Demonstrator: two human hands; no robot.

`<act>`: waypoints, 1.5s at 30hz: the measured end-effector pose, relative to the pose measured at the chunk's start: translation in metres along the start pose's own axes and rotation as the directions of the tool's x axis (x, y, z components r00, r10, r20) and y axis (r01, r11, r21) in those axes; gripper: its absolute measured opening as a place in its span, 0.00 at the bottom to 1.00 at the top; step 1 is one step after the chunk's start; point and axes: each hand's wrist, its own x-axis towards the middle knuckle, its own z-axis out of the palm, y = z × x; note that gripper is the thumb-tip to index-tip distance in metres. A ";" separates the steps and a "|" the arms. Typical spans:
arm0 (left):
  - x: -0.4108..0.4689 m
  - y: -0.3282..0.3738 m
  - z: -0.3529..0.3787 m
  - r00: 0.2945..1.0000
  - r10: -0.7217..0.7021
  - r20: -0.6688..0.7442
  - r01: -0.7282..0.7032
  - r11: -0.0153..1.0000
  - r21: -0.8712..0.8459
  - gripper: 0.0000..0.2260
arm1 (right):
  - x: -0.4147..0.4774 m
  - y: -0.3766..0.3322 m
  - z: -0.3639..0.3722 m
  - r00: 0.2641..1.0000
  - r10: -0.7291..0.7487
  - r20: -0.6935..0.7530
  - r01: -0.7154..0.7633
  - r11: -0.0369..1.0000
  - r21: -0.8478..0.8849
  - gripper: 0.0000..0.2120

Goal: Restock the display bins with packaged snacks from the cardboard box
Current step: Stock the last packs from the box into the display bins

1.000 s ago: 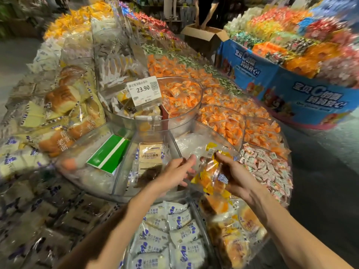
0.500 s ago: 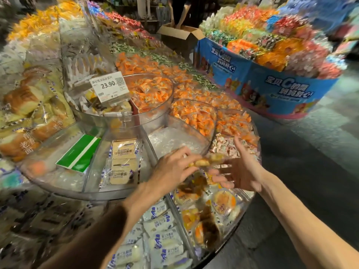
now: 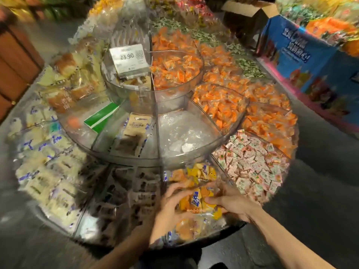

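A round tiered display of clear bins (image 3: 194, 158) fills the view. In its nearest lower compartment lie yellow-orange packaged snacks. My left hand (image 3: 171, 208) and my right hand (image 3: 231, 204) both grip one yellow-orange snack pack (image 3: 196, 202) from either side, low inside that compartment. More of the same packs (image 3: 202, 172) lie just beyond it. An open cardboard box (image 3: 248, 14) stands far back at the upper right. The frame is blurred.
Orange wrapped sweets (image 3: 219, 105) fill the right-hand bins, pink-white sweets (image 3: 250, 162) the near right one. White bread packs (image 3: 48, 171) lie left, dark packs (image 3: 126, 197) beside my left hand. A price tag (image 3: 129, 59) stands on the top tier. A blue display stand (image 3: 310, 61) is right.
The view has swung down and left. Both hands dropped from the middle tier's edge into the nearest lower compartment, now holding a yellow-orange pack there.
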 end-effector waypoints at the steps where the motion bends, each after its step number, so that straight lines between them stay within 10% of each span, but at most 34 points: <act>1: -0.005 -0.003 0.007 1.000 0.002 -0.012 -0.002 1.000 0.019 0.32 | 0.003 0.006 0.002 1.000 0.009 0.008 -0.009 1.000 -0.002 0.22; 10: -0.042 -0.011 0.029 0.993 -0.097 0.068 0.047 0.848 0.528 0.41 | 0.035 0.043 0.032 0.995 -0.057 0.088 0.088 0.909 -0.407 0.17; 18: -0.036 0.005 0.039 0.895 -0.420 0.151 0.224 0.716 0.661 0.25 | 0.034 0.058 0.046 0.958 -0.281 0.052 0.227 0.639 -0.735 0.24; 23: -0.030 0.019 0.019 0.896 -0.396 0.200 0.244 0.817 0.523 0.25 | 0.023 0.055 0.038 0.946 -0.323 -0.032 0.213 0.692 -0.690 0.30; 33: -0.055 0.087 -0.142 0.941 -0.236 -0.243 0.308 0.893 0.327 0.07 | -0.015 -0.072 0.108 0.739 -0.631 0.236 0.639 0.546 -0.542 0.10; 38: -0.221 0.039 -0.242 0.644 -0.485 -0.592 0.701 0.683 0.202 0.13 | -0.046 -0.131 0.256 0.526 -0.646 0.553 0.819 0.209 -0.534 0.13; 45: -0.477 0.077 -0.324 0.303 -0.530 -0.792 0.775 0.620 -0.119 0.06 | -0.111 -0.136 0.524 0.221 -0.422 0.879 0.972 0.021 -0.235 0.08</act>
